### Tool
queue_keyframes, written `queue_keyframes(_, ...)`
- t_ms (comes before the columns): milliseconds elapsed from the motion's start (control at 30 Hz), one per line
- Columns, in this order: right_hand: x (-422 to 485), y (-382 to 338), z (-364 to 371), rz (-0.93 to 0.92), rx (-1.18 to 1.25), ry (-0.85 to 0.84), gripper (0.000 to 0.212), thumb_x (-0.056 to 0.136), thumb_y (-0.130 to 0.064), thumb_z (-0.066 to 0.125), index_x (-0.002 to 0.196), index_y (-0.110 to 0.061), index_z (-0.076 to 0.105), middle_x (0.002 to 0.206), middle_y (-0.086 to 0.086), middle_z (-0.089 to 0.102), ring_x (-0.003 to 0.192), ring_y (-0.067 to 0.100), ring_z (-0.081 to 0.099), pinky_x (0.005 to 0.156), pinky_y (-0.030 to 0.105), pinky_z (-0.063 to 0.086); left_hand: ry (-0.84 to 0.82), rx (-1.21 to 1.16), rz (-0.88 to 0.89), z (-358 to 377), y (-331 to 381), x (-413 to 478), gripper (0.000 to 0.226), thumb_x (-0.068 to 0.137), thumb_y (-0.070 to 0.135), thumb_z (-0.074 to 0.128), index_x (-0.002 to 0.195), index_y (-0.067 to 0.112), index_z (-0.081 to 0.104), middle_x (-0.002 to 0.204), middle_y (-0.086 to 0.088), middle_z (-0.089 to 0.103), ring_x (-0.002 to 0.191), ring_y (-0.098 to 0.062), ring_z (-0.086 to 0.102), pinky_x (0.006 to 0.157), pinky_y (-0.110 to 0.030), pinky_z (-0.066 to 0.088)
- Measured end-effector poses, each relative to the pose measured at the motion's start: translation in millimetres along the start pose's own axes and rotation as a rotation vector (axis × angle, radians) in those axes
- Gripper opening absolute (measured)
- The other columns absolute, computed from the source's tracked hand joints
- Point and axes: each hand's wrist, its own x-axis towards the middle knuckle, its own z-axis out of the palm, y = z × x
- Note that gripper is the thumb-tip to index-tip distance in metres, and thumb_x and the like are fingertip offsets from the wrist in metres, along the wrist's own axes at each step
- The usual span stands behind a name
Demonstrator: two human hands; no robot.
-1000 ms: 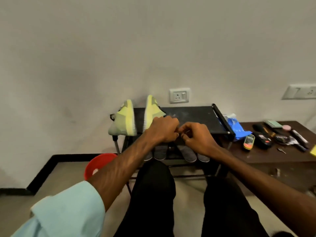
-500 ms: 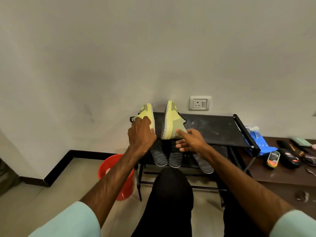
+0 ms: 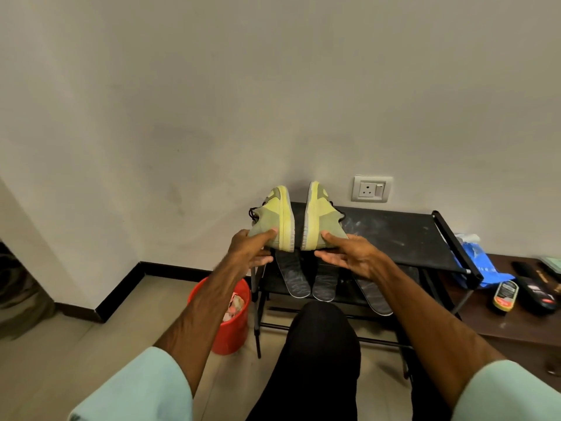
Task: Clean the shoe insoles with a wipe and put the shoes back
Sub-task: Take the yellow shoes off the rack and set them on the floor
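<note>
Two yellow-green shoes stand on their sides on the top of a black rack (image 3: pixel 394 235), soles facing each other. My left hand (image 3: pixel 252 250) holds the heel end of the left shoe (image 3: pixel 274 220), thumb on its side and fingers underneath. My right hand (image 3: pixel 349 253) holds the heel end of the right shoe (image 3: pixel 321 220) the same way. Three dark grey insoles (image 3: pixel 293 276) lie on the lower shelf, sticking out toward me below the shoes. No wipe is in either hand.
A red bucket (image 3: pixel 218 314) with scraps inside stands on the floor left of the rack. A blue wipe pack (image 3: pixel 482 265) and shoe-care bottles (image 3: pixel 505 296) lie on the brown table at right. My knees are right in front of the rack.
My hands parted from the rack's front edge and went one to each shoe. The left hand slid from the top of its shoe down to the heel. The view shifted left.
</note>
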Motion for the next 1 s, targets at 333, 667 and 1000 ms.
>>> queue_keyframes(333, 1, 0, 9, -0.155, -0.174, 0.056, 0.047, 0.09, -0.011, 0.077, 0.131, 0.002, 0.059, 0.111, 0.021, 0.073, 0.091, 0.034, 0.077, 0.076, 0.04, 0.065, -0.052, -0.182, 0.104, 1, -3, 11, 0.048, 0.074, 0.016, 0.089, 0.112, 0.002, 0.065, 0.11, -0.019, 0.073, 0.089, -0.027, 0.076, 0.077, -0.034, 0.063)
queue_keyframes(667, -40, -17, 36, -0.598, -0.995, 0.106, 0.022, 0.085, -0.025, 0.084, 0.095, -0.009, 0.073, 0.078, 0.007, 0.077, 0.061, 0.016, 0.075, 0.065, 0.036, 0.065, 0.056, 0.412, 0.451, -75, 21, -42, 0.046, 0.062, 0.032, 0.096, 0.096, 0.01, 0.075, 0.093, -0.006, 0.076, 0.088, -0.021, 0.073, 0.073, -0.032, 0.062)
queue_keyframes(1000, -83, -8, 127, -0.781, -1.26, -0.149, 0.027, 0.086, -0.028, 0.081, 0.085, -0.004, 0.07, 0.077, 0.012, 0.072, 0.07, 0.027, 0.07, 0.067, 0.044, 0.057, 0.457, 0.636, 0.564, -165, 6, -136, 0.057, 0.058, 0.067, 0.087, 0.08, 0.016, 0.072, 0.063, -0.001, 0.072, 0.069, -0.019, 0.072, 0.067, -0.048, 0.059)
